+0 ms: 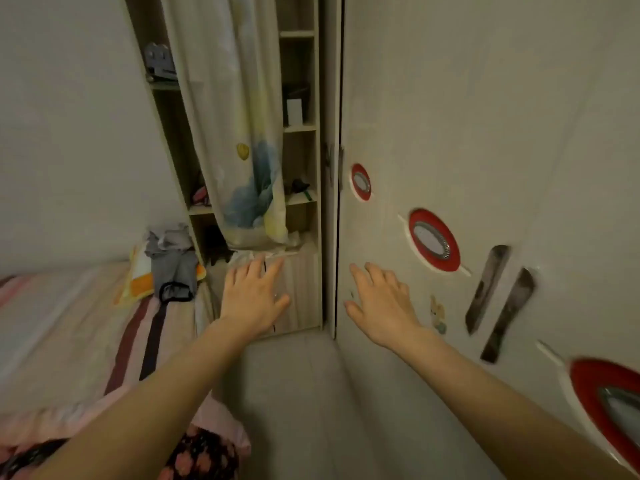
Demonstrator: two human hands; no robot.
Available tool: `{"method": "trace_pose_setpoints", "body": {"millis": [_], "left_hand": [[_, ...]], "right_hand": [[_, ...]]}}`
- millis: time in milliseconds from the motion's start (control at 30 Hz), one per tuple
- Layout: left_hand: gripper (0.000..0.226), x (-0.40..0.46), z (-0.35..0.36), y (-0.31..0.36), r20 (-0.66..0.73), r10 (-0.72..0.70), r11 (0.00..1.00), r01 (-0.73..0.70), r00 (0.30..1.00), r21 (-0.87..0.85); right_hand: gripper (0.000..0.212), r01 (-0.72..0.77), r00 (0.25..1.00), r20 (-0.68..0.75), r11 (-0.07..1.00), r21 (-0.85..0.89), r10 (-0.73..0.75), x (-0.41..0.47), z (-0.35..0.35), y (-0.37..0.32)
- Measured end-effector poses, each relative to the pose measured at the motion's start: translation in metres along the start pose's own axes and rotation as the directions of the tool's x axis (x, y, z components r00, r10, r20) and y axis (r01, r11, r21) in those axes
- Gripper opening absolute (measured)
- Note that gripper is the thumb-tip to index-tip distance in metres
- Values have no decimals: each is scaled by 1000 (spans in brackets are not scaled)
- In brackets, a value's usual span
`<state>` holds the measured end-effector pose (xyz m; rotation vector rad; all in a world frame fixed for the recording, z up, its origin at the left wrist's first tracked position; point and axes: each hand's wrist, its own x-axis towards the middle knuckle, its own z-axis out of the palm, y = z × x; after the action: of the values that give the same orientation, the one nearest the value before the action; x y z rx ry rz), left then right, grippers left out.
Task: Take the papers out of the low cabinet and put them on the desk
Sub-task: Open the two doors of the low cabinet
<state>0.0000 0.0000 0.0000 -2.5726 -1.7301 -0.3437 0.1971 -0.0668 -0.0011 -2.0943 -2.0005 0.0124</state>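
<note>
- Two hands, both open and empty: your left hand [252, 296] is spread, palm down, in front of the low cabinet [300, 289]; your right hand [380, 299] is spread beside the wardrobe door [485, 133], whether touching it cannot be told.
- Low cabinet: the bottom section of the shelf unit [300, 81], its pale doors shut, with a dark seam just past your left fingers [258, 265]. That seam is the likely place to pull.
- Papers: not in view; presumably behind those doors. Nothing yet shows their number or condition.
- Handling, as a judgement: loose sheets are light, limp and slippery against each other. Slide one hand flat beneath the stack, press the other on top, and lift level so none fan out or crease.
- Curtain [242, 133]: hangs over the shelves down to the cabinet's top edge and may snag.
- Bed [69, 323]: lies to your left, with folded clothes [169, 268] near the cabinet.
- Table: out of view.
</note>
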Motion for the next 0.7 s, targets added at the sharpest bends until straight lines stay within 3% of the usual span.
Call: {"method": "trace_pose_setpoints", "body": {"millis": [367,500,700], "left_hand": [[68,124,88,-102,85,-220,976,218,972,25],[67,199,130,-149,153,-219,976,219,964,16],[66,319,190,-235,239,-231,970,243,943,-22]], "right_hand": [[60,96,982,160,994,45,-102,198,118,-9],[63,118,979,162,992,47,-124,282,165,-24],[67,23,964,263,997,75,-42,416,238,-46]]}}
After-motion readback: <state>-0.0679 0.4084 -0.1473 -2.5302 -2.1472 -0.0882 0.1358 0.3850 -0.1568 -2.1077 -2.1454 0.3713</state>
